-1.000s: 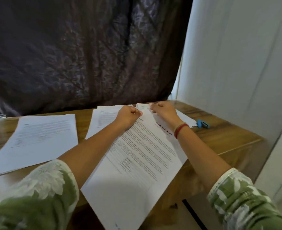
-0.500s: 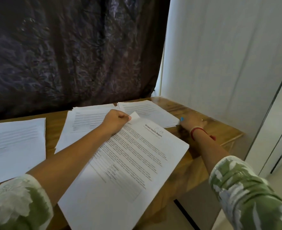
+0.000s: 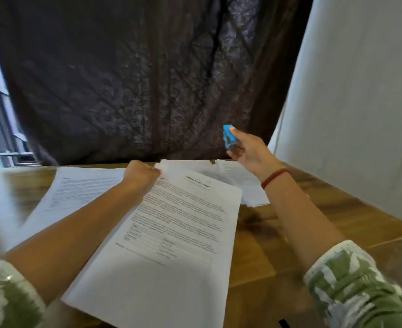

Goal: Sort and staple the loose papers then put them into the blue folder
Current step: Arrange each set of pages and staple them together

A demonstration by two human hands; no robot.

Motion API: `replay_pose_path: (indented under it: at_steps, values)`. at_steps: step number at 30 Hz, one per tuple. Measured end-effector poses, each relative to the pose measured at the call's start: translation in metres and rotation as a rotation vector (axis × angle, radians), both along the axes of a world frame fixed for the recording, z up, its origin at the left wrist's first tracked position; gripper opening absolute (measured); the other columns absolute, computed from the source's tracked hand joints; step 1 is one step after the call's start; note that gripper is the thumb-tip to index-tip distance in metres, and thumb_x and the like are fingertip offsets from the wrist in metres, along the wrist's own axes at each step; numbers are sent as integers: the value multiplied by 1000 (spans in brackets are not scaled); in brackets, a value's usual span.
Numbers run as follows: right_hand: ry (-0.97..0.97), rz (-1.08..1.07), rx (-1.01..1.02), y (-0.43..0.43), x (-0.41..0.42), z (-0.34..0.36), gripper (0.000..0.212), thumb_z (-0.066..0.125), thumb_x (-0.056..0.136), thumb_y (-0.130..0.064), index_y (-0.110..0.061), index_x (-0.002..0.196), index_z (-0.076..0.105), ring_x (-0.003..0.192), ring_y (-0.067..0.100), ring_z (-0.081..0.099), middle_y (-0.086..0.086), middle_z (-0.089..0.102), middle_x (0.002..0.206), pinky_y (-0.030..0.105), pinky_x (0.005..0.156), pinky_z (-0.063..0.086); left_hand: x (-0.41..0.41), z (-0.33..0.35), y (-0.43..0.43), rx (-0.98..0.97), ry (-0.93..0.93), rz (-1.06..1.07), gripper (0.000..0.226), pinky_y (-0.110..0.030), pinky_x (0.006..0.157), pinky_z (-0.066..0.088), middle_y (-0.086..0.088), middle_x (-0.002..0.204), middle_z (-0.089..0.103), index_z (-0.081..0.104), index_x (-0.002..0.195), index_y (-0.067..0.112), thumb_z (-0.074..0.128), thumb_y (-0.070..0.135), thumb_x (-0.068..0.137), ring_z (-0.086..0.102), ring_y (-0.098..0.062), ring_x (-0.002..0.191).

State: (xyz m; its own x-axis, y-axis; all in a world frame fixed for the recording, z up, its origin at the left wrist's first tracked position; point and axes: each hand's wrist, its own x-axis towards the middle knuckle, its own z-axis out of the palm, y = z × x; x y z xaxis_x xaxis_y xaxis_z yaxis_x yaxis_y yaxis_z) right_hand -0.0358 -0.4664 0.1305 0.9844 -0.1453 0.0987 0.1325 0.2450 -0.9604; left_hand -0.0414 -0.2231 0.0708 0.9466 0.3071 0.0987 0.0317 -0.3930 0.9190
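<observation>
Blue stapler half-hidden by right fingers

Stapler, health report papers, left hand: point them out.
stapler (image 3: 228, 138), head view, blue body.
health report papers (image 3: 171, 233), head view, top sheet's printed middle.
left hand (image 3: 140, 172), head view, back of the fist.

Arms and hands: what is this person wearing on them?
The left sleeve and the right sleeve are green fabric with a white leafy print. A thin red thread band circles the right wrist. The left hand and right hand are gloveless.
</observation>
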Motion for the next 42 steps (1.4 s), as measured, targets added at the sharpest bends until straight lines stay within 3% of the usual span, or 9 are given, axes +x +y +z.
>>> replay_pose_path:
  at_steps: [3, 9, 15, 20, 23, 26, 30, 37, 42]
  values:
    - [146, 314, 225, 66, -7, -11, 24, 62, 93, -26, -4, 103, 63, 78, 17, 64, 11, 66, 91, 28, 68, 59, -11, -4, 51, 49, -29, 62, 17, -32, 59, 48, -9, 80, 64, 61, 75, 9, 65, 17, 90, 60, -24, 73]
    - [285, 521, 336, 188, -11, -32, 43, 65, 91, -19, 6, 124, 55, 96, 32, 66, 24, 60, 122, 38, 71, 58, -34, -21, 137, 56, -34, 242, 20, -37, 76, 54, -9, 79, 67, 65, 72, 9, 66, 21, 89, 63, -25, 77]
    - [298, 538, 408, 257, -7, -46, 29, 62, 93, -17, 5, 112, 58, 111, 36, 62, 23, 58, 125, 40, 82, 57, -41, -59, 179, -145, -25, 304, 29, -30, 58, 45, -5, 60, 57, 63, 63, 8, 67, 22, 87, 57, -21, 60]
    - [293, 466, 441, 255, 4, -65, 40, 62, 94, -18, 2, 128, 55, 101, 34, 64, 21, 59, 129, 39, 68, 61, -46, -64, 162, -273, -1, 274, 17, -33, 69, 58, -6, 92, 72, 68, 88, 20, 58, 31, 95, 70, -25, 79]
    - [395, 512, 371, 293, 11, -89, 39, 65, 91, -21, 2, 121, 58, 108, 30, 65, 22, 63, 121, 36, 75, 59, -41, -79, 187, -239, 3, 325, 16, -30, 64, 55, -7, 104, 71, 69, 91, 21, 59, 33, 95, 69, -24, 81]
    - [395, 548, 392, 292, 10, -91, 30, 66, 90, -16, 3, 112, 61, 93, 31, 71, 26, 66, 109, 36, 77, 59, -40, -86, 186, -196, -8, 306, 15, -35, 68, 59, -7, 103, 71, 68, 81, 26, 62, 33, 92, 69, -24, 79]
    - [349, 582, 368, 288, 11, -83, 27, 64, 91, -11, 3, 114, 59, 98, 33, 66, 25, 61, 118, 37, 76, 59, -35, -77, 188, -239, 42, 257, 16, -43, 78, 60, -5, 90, 73, 71, 83, 20, 63, 29, 92, 71, -25, 79]
    - [389, 598, 401, 292, 8, -88, 35, 49, 98, -9, 7, 129, 48, 97, 36, 66, 29, 59, 122, 38, 65, 61, -37, -77, 185, -154, 11, 170, 22, -32, 69, 60, -3, 83, 74, 75, 83, 11, 61, 24, 95, 71, -20, 76]
    - [342, 555, 211, 298, 0, -86, 23, 60, 92, -2, 2, 115, 57, 108, 29, 63, 22, 59, 121, 32, 76, 60, -39, -76, 184, -100, -29, 162, 22, -33, 71, 60, -1, 81, 74, 76, 85, 10, 61, 23, 95, 71, -17, 75]
